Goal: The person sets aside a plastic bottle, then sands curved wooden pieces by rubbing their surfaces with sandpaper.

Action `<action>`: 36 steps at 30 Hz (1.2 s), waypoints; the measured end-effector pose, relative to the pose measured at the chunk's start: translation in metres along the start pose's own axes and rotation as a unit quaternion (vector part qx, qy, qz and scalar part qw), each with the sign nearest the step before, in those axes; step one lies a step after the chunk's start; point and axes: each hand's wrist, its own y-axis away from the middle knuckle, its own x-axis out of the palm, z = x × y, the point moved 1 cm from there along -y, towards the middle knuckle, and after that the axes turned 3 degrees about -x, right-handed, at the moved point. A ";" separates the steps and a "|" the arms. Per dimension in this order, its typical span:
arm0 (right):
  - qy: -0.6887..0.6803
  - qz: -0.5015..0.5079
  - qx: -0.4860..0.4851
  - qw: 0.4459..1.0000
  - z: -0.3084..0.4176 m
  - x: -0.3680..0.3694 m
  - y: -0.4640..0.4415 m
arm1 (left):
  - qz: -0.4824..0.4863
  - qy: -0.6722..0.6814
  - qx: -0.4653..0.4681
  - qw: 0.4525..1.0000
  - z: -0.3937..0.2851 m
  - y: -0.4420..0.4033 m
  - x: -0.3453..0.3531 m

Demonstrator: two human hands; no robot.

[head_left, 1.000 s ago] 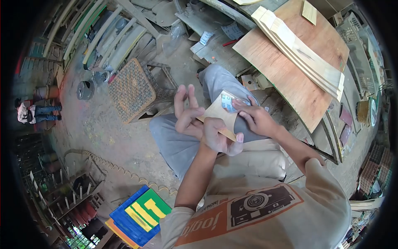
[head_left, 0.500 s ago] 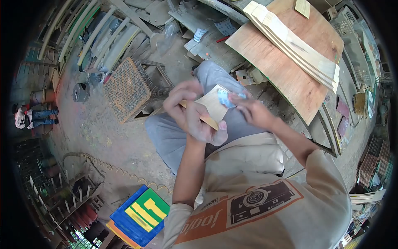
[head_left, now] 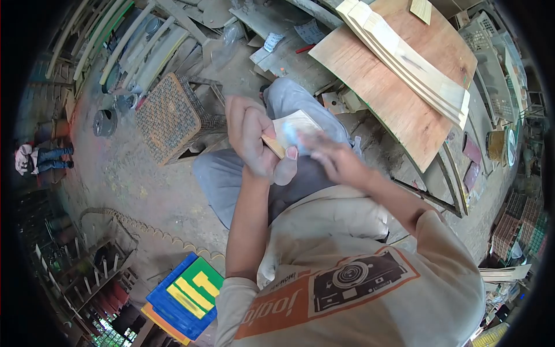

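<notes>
My left hand (head_left: 252, 141) is closed round a pale, slightly curved piece of wood (head_left: 302, 120), with the thumb along its near edge. It is held up above my grey-trousered lap. Against the face of the wood, my right hand (head_left: 338, 157) presses a small light-blue piece of sandpaper (head_left: 287, 132) with printing on its back. The right fingertips and the sandpaper are smeared by motion.
Right of my knee, a plywood sheet (head_left: 347, 63) carries several stacked curved slats (head_left: 404, 61). A woven-top stool (head_left: 167, 118) stands ahead to the left. A painted board (head_left: 188, 292) and coiled hose (head_left: 124, 218) lie lower left. Another person (head_left: 43, 159) is far left.
The sandpaper and my right fingers have moved left over the wood, from its far right part towards my left hand. Both hands and the wood sit slightly further left in view.
</notes>
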 end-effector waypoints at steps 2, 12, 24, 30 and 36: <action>0.103 0.026 0.014 0.994 -0.025 -0.010 0.001 | 0.000 0.001 0.022 1.000 0.004 -0.006 0.003; -0.044 0.067 0.084 0.993 0.022 -0.023 -0.011 | 0.031 -0.003 0.055 0.998 0.003 -0.026 0.015; -0.055 0.013 0.064 0.996 0.018 -0.008 -0.011 | 0.042 0.021 0.037 0.998 0.009 -0.025 0.015; 0.006 0.038 0.047 0.998 0.019 -0.014 -0.010 | 0.053 0.009 0.077 0.996 0.006 -0.038 0.021; -0.014 0.039 0.097 0.994 0.036 -0.021 -0.011 | 0.058 0.012 0.065 0.996 0.010 -0.035 0.024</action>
